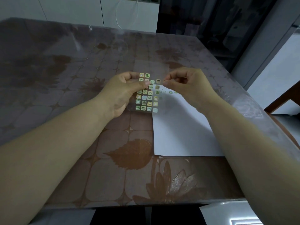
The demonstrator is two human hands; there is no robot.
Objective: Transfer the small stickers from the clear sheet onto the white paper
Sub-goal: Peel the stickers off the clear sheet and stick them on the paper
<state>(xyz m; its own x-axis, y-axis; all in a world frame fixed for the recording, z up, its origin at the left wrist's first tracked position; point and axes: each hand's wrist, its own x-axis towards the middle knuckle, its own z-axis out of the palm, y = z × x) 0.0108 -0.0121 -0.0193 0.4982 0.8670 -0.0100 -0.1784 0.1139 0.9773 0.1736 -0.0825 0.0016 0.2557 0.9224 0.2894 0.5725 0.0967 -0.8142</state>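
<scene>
The clear sheet (151, 67) is held up in the air over the middle of the bench (113, 168), its upper part bare and its lower part filled with rows of small stickers (146, 101) in green, yellow and pale blue. The left grip (120, 93) holds the sheet from the 9 o'clock side, thumb laid across the front and fingers curled behind. The right grip (186, 85) comes in from 3 o'clock, with thumb and forefinger pinched together on the sheet's right edge, just beside a sticker in the second row. Whether that sticker itself is caught between the fingertips cannot be told.

The white paper (178, 130) lies flat on the bench toward 4 o'clock from the sheet, partly under the right forearm, and the sheet's lower right corner overlaps its top left corner in view. A few loose stickers (170, 92) sit along the paper's far edge, just below the right grip.
</scene>
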